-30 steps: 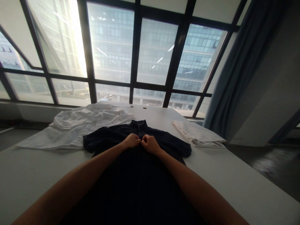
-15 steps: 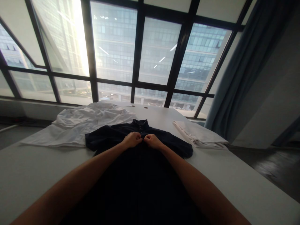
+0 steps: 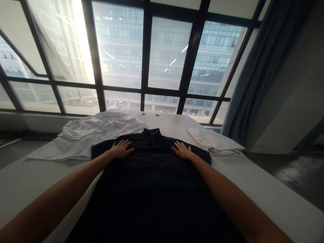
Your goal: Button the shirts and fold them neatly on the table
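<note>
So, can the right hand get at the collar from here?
Probably yes: the right hand rests open on the shirt, to the right of the collar, and only dark cloth shows between them.

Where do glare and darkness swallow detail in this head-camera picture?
In the head view, glare bleaches the window pane left of centre; in the same head view, the lower part of the dark shirt sinks to near-black, its folds hard to read.

The white bench (image 3: 30,179) I view remotely carries a dark collared shirt (image 3: 154,168) spread out, rumpled white fabric (image 3: 93,131) on my left and folded pale fabric (image 3: 216,142) on my right
</note>
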`<state>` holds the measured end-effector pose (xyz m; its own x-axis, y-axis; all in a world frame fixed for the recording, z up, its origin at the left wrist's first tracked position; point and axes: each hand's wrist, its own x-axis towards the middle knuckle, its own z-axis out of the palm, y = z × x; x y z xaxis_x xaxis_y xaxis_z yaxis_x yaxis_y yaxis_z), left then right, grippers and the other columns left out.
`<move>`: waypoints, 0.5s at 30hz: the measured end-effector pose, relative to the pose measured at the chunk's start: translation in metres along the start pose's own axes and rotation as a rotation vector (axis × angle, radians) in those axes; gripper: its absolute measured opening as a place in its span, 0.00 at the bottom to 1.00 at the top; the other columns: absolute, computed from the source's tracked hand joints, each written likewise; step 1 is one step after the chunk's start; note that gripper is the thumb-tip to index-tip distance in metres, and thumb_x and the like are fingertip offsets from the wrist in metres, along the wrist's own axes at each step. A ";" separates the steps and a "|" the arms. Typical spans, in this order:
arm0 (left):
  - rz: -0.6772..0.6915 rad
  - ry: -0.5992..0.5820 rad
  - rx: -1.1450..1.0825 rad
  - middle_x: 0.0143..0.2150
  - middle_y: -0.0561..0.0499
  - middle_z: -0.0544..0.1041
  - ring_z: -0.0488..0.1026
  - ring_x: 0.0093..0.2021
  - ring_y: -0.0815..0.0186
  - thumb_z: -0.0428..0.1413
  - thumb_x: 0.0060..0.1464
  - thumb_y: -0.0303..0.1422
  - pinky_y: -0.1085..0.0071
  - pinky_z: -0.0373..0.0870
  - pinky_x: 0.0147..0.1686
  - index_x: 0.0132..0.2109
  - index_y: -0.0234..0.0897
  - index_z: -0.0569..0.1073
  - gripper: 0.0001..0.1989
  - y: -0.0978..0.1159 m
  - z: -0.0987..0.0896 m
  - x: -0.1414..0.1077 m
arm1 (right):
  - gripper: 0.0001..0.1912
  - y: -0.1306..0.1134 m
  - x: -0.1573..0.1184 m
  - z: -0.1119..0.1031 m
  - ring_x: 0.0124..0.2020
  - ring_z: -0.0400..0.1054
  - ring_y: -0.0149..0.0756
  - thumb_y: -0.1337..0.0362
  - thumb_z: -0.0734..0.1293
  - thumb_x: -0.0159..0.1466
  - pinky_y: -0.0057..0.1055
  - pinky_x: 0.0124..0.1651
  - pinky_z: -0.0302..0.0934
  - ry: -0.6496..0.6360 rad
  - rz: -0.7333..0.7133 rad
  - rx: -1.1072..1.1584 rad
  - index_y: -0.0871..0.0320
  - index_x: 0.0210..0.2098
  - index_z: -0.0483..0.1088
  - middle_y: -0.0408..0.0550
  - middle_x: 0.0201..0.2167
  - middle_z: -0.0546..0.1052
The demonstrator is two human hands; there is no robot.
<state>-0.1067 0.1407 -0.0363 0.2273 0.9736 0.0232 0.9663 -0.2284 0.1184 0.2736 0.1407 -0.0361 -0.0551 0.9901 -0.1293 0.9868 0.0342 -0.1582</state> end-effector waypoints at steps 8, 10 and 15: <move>-0.081 0.017 -0.284 0.51 0.36 0.77 0.65 0.59 0.43 0.53 0.50 0.56 0.55 0.59 0.56 0.41 0.36 0.80 0.28 -0.001 -0.019 0.049 | 0.33 -0.022 0.040 -0.029 0.52 0.67 0.53 0.40 0.53 0.66 0.44 0.54 0.57 0.168 -0.040 0.158 0.60 0.40 0.77 0.63 0.48 0.76; -0.109 0.214 -0.451 0.39 0.38 0.79 0.69 0.54 0.45 0.56 0.49 0.53 0.59 0.62 0.53 0.29 0.36 0.77 0.23 0.019 -0.026 0.076 | 0.29 -0.043 0.063 -0.034 0.45 0.71 0.50 0.42 0.58 0.65 0.38 0.48 0.60 0.301 -0.061 0.323 0.60 0.32 0.76 0.62 0.38 0.78; -0.241 0.202 -0.818 0.17 0.45 0.69 0.75 0.33 0.51 0.57 0.52 0.47 0.66 0.68 0.33 0.19 0.38 0.67 0.22 0.057 -0.017 0.139 | 0.23 -0.080 0.124 -0.027 0.38 0.72 0.43 0.44 0.67 0.57 0.32 0.37 0.62 0.428 0.024 0.761 0.60 0.34 0.73 0.58 0.32 0.77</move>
<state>-0.0221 0.2630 -0.0092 -0.0725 0.9948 0.0721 0.5782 -0.0170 0.8157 0.1916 0.2640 -0.0125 0.1766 0.9609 0.2134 0.6090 0.0637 -0.7906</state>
